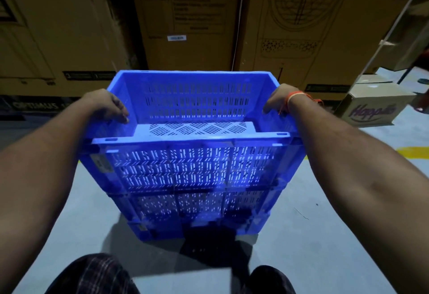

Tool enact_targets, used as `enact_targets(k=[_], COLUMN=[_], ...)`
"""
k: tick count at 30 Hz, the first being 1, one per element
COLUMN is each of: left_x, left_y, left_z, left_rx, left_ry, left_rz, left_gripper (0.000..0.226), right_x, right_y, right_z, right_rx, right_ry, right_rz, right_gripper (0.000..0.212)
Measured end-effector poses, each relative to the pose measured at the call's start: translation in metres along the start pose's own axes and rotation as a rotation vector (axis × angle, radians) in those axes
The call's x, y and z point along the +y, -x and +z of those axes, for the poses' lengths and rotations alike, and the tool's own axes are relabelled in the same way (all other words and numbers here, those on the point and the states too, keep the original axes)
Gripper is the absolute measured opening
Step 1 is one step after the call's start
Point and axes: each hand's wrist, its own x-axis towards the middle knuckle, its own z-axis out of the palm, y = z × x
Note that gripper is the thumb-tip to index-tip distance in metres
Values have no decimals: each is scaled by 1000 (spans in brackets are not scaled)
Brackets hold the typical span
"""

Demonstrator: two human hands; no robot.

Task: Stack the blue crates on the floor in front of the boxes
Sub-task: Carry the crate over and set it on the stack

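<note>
A blue slotted crate (pixel 192 166) sits on top of a stack of blue crates (pixel 197 210) on the grey floor, right in front of a wall of brown cardboard boxes (pixel 185 15). My left hand (pixel 108 105) grips the top crate's left rim, fingers curled over the edge. My right hand (pixel 279 101), with an orange band at the wrist, grips the right rim the same way. The top crate is empty inside. At least two lower crates show beneath it.
A small open carton with purple lettering (pixel 373 108) stands on the floor at the right. A yellow floor marking (pixel 413 152) lies behind my right arm. My legs and dark shoes (pixel 269 279) are at the bottom edge.
</note>
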Motion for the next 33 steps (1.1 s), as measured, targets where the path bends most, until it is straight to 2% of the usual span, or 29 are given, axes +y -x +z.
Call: enact_targets(k=[15, 20, 25, 33], left_x=[-1, 0, -1, 5], left_y=[-12, -15, -11, -6], left_z=[-2, -4, -2, 0], left_rx=[10, 1, 1, 28], left_ry=[-26, -70, -30, -56], left_rz=[-21, 0, -3, -28], left_gripper=[15, 16, 17, 20], right_x=[3, 1, 5, 1], right_y=[1, -10, -6, -9], right_z=[3, 1, 2, -2], right_rx=[41, 40, 28, 23], right_ry=[67, 101, 111, 111], right_rz=[23, 32, 4, -16], right_gripper=[25, 32, 21, 24])
